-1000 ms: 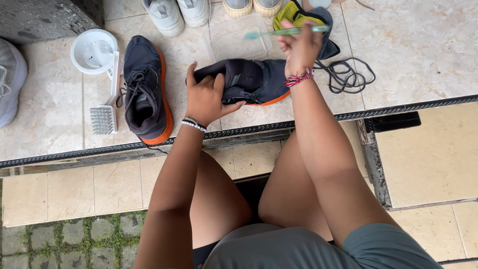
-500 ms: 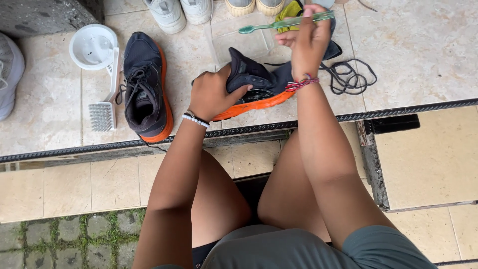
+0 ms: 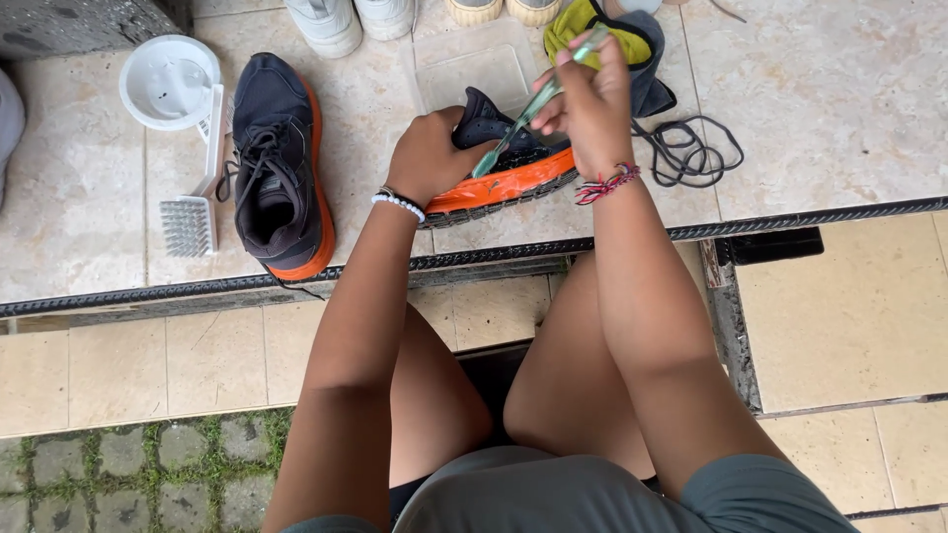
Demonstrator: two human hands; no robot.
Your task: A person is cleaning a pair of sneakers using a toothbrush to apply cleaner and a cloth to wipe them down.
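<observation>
Shoe (image 3: 499, 168), dark with an orange sole, sits tipped on its side at the near edge of the tiled floor (image 3: 820, 128), its long axis running left to right across our view, with the orange sole facing us. We hold it from both ends. Our left hand (image 3: 427, 153) is closed around the left end of the upper and pins the shoe against the tiles. Our right hand (image 3: 592, 104) is closed around a green toothbrush (image 3: 523, 114), with the fingers wrapped tightly on the handle. The brush slants down and to the left from that hand, and its lower end meets the shoe just above the orange sole, near the middle of the shoe's length. The shoe thus lies below and to the left of our right hand and directly under our left. The brush shaft crosses the shoe's long axis at an angle.

To the left, apart from the shoe in hand, the matching shoe (image 3: 276, 168) stands upright on its sole, toe pointing away from us. A scrubbing brush (image 3: 197, 188) lies just beside it, and a white bowl (image 3: 170, 81) sits beyond that brush. A coil of dark laces (image 3: 691, 148) lies to the right of our right hand. Farther off we see a yellow-green cloth (image 3: 578, 25) and the toes of pale shoes (image 3: 351, 20) at the top edge.
</observation>
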